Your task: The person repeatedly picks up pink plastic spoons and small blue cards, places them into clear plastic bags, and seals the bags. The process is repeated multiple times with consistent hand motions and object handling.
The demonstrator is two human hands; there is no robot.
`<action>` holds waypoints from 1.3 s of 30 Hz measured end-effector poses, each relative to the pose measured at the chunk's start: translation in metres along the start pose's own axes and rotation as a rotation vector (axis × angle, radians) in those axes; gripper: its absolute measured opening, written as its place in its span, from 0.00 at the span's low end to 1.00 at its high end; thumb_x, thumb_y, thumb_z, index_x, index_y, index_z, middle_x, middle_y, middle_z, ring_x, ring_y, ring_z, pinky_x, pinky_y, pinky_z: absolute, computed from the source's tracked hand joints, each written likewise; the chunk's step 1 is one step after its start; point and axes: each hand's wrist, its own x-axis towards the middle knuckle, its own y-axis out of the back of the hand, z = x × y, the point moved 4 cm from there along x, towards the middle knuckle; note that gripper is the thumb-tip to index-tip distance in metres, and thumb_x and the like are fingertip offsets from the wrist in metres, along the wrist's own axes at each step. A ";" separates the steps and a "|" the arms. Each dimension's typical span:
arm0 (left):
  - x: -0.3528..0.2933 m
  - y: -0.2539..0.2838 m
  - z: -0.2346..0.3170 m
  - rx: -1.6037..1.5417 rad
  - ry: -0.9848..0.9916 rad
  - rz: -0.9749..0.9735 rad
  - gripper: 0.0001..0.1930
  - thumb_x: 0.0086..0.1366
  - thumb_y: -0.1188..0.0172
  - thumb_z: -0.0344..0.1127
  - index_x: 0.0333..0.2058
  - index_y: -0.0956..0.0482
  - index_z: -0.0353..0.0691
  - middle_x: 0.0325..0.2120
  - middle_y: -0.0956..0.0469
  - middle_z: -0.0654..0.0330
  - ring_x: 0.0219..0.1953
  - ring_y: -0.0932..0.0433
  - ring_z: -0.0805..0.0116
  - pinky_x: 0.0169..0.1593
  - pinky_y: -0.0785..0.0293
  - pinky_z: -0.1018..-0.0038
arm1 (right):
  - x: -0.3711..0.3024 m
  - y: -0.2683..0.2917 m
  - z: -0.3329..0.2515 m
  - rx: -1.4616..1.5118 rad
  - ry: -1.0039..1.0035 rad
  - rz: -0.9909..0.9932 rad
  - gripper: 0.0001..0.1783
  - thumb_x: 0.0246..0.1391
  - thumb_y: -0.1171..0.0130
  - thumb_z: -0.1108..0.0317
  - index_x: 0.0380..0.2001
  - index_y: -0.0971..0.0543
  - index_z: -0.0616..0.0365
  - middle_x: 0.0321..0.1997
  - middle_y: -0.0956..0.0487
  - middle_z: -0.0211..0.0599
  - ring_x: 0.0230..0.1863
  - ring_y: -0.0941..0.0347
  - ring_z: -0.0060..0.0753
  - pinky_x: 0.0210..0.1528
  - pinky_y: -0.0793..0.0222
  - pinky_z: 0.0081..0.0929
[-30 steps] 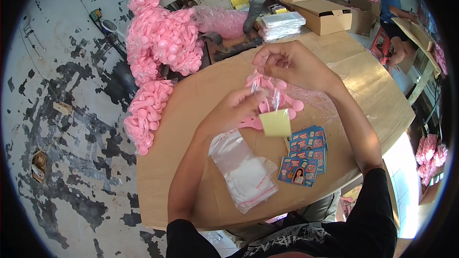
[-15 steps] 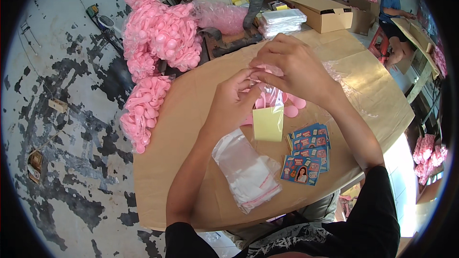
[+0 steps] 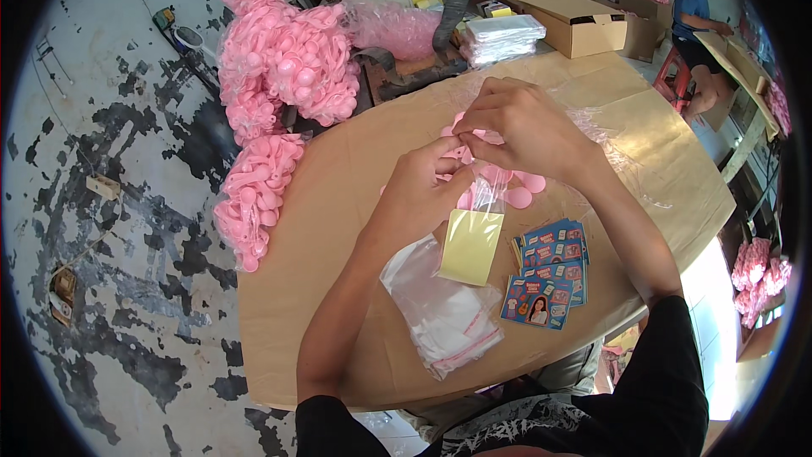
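Note:
Over the middle of the table, a small clear plastic bag [image 3: 488, 195] with a plain yellow card [image 3: 470, 247] in its lower part hangs from my hands. My left hand [image 3: 419, 190] pinches the bag near its top. My right hand [image 3: 526, 131] has its fingertips pressed together at the upper edge, close to the left fingers; the exact grip is partly hidden. Behind the bag lies a heap of loose pink pieces with round ends [image 3: 518, 196], partly covered by my hands. Flat clear bags [image 3: 452, 322] lie below my left hand, and blue printed cards [image 3: 539, 300] lie to their right.
Brown paper covers the table [image 3: 296, 322]. Bagged pink pieces [image 3: 292, 63] pile up along its left edge. At the back are a stack of clear packets [image 3: 502, 38] and a cardboard box [image 3: 579, 25]. Another person [image 3: 695, 25] sits at the far right.
The bag with the yellow card has come lower and nearer to me, its card now tilted and overlapping the flat bags. Both hands have moved slightly down, still pinching together.

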 end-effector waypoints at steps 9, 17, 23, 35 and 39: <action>0.004 -0.002 -0.007 -0.024 -0.082 0.045 0.14 0.68 0.46 0.27 0.50 0.26 0.27 0.37 0.18 0.55 0.38 0.20 0.75 0.37 0.23 0.76 | -0.006 -0.012 0.023 0.504 -0.388 0.127 0.06 0.45 0.38 0.66 0.26 0.17 0.56 0.27 0.19 0.33 0.27 0.26 0.25 0.33 0.29 0.27; 0.005 0.018 0.003 -0.221 -0.060 0.082 0.13 0.70 0.46 0.31 0.49 0.25 0.30 0.39 0.18 0.56 0.36 0.21 0.79 0.37 0.24 0.80 | -0.005 0.060 0.049 0.864 -0.391 0.165 0.08 0.55 0.45 0.70 0.34 0.18 0.59 0.31 0.19 0.26 0.32 0.28 0.16 0.35 0.33 0.19; 0.003 0.012 0.007 -0.141 -0.143 0.120 0.14 0.69 0.44 0.32 0.50 0.25 0.31 0.37 0.17 0.56 0.35 0.20 0.79 0.37 0.24 0.81 | 0.010 0.050 0.010 0.269 -0.117 0.177 0.09 0.49 0.39 0.69 0.35 0.17 0.57 0.32 0.19 0.31 0.33 0.25 0.26 0.38 0.30 0.24; -0.004 0.000 0.019 0.062 -0.180 0.141 0.17 0.68 0.45 0.27 0.54 0.28 0.32 0.34 0.17 0.58 0.31 0.23 0.83 0.31 0.27 0.84 | 0.006 0.023 -0.007 0.062 0.032 0.210 0.09 0.45 0.33 0.64 0.31 0.16 0.54 0.34 0.20 0.31 0.38 0.26 0.39 0.40 0.27 0.34; -0.004 0.002 0.018 0.113 -0.194 0.151 0.16 0.68 0.45 0.28 0.54 0.27 0.32 0.33 0.17 0.57 0.30 0.23 0.83 0.30 0.27 0.83 | 0.005 0.017 -0.008 0.072 0.011 0.198 0.08 0.46 0.34 0.65 0.30 0.15 0.54 0.33 0.19 0.31 0.37 0.26 0.39 0.39 0.27 0.34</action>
